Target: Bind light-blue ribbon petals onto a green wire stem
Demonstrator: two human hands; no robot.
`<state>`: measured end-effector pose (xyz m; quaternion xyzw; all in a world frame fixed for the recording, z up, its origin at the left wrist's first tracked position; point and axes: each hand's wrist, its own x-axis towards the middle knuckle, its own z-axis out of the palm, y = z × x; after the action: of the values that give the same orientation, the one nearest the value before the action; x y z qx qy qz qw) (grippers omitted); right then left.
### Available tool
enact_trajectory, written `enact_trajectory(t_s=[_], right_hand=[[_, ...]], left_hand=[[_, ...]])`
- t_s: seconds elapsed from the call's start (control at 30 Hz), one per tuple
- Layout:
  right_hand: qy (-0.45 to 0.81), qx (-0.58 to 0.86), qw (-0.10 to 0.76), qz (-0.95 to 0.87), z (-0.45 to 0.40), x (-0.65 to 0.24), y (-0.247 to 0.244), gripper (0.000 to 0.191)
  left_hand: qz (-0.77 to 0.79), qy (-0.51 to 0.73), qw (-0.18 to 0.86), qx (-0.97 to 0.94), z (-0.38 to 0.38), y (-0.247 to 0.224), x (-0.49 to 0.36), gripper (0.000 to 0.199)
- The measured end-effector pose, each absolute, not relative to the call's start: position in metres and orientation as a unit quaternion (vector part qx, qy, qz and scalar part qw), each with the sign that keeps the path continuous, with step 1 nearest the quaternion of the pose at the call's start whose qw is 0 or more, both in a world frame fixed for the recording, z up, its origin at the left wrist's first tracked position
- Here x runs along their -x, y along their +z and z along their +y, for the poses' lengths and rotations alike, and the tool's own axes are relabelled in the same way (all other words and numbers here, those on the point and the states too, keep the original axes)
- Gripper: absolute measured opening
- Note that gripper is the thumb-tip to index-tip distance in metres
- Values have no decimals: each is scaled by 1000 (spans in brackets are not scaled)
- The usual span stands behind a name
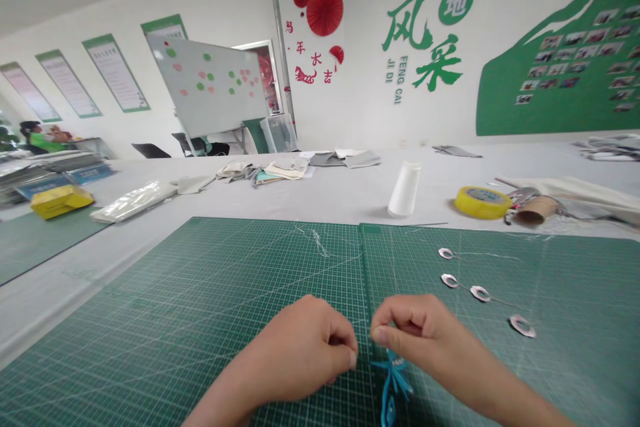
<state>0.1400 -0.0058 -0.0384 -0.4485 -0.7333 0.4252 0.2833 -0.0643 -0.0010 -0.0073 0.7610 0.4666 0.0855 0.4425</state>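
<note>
My left hand (313,350) is closed in a pinch over the green cutting mat (240,293); what its fingertips hold, if anything, is too small to make out. Close beside it, my right hand (420,333) pinches thumb against forefinger. Directly under the right fingertips hangs a bright blue ornament (395,380) with narrow tails and small pale dots, its top partly covered by the hand. Several small pale rings (523,326) with dark edges lie on the mat to the right, some with thin threads. Loose white thread (320,242) rests near the mat's far edge.
Behind the mats stands a white thread cone (405,190). Yellow tape (483,203) and a cardboard tube (536,211) lie to its right. Fabric scraps (280,170) are at the back. A yellow box (61,201) and a plastic-wrapped packet (135,201) are at left.
</note>
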Motion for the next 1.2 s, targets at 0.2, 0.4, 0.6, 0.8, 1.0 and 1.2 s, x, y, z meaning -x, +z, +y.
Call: enact_trajectory(t_s=[0.2,0.4,0.6,0.8,1.0,1.2], right_hand=[[207,432,334,-811,-24,-131,-36,24],[30,390,370,-843,-31,-128,-50,28],[-59,392,390,-831,-30,-127,-55,26],[-60,406,415,-812,-29,-126,-58,24],[108,457,459,-754,-24,-125,-53,30],[314,431,416,-737,-16,-130,-43,27]], left_hand=[[506,154,369,-765,3,-10,62,21],[519,241,428,-699,10,-14,62,18],[506,287,534,-614,13,-8,61,15],[459,329,636,-526,12,-4,61,13],[389,316,722,-477,14,-5,66,12],[356,207,727,-549,11,-2,69,10]])
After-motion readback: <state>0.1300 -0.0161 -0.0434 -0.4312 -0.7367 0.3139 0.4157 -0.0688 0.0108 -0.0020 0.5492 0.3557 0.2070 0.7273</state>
